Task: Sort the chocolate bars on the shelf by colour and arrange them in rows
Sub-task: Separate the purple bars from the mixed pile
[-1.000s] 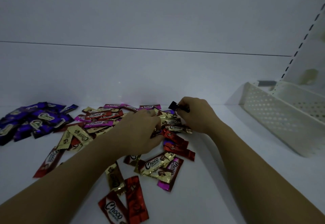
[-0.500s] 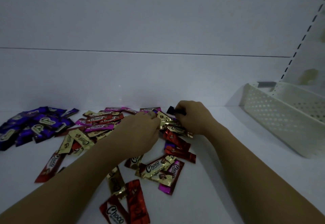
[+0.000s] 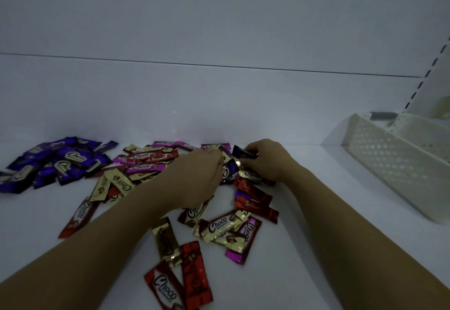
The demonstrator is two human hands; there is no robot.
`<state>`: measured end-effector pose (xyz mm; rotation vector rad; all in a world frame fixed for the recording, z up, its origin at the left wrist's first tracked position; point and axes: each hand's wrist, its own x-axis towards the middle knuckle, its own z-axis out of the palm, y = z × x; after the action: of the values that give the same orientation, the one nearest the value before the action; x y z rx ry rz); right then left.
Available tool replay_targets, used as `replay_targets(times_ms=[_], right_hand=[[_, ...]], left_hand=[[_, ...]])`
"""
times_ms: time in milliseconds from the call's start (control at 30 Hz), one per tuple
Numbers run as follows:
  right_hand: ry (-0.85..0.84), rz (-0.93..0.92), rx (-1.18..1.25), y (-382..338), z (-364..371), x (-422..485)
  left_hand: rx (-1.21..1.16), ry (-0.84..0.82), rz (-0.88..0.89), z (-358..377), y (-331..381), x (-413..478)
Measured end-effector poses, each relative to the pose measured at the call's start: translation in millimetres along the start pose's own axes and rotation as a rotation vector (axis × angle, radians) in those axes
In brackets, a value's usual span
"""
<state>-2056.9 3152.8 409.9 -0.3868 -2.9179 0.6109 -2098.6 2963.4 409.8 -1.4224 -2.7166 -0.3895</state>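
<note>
My right hand (image 3: 265, 160) pinches a shiny purple wrapped bar (image 3: 239, 152), my left hand (image 3: 194, 178) pinches a second purple bar (image 3: 230, 167); I should lift both gently.

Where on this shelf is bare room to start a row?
Bare shelf: between the mixed pile and the white basket, and front left, in front of the purple pile. The middle is crowded under the left hand and the right hand, which grips a purple bar.
</note>
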Motion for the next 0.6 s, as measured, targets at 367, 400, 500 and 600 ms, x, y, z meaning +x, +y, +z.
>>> replay_targets(times_ms=[367, 400, 500, 600], right_hand=[[0.047, 0.054, -0.013, -2, 1, -6], [0.052, 0.051, -0.032, 1, -4, -7], [0.069, 0.051, -0.086, 7, -15, -12], [0.137, -0.001, 0.011, 8, -24, -18]], left_hand=[[-0.14, 0.067, 0.007, 7, -4, -3], [-0.192, 0.094, -0.004, 6, -4, -2], [-0.3, 0.217, -0.038, 1, -5, -3], [-0.305, 0.329, -0.06, -3, -11, -4]])
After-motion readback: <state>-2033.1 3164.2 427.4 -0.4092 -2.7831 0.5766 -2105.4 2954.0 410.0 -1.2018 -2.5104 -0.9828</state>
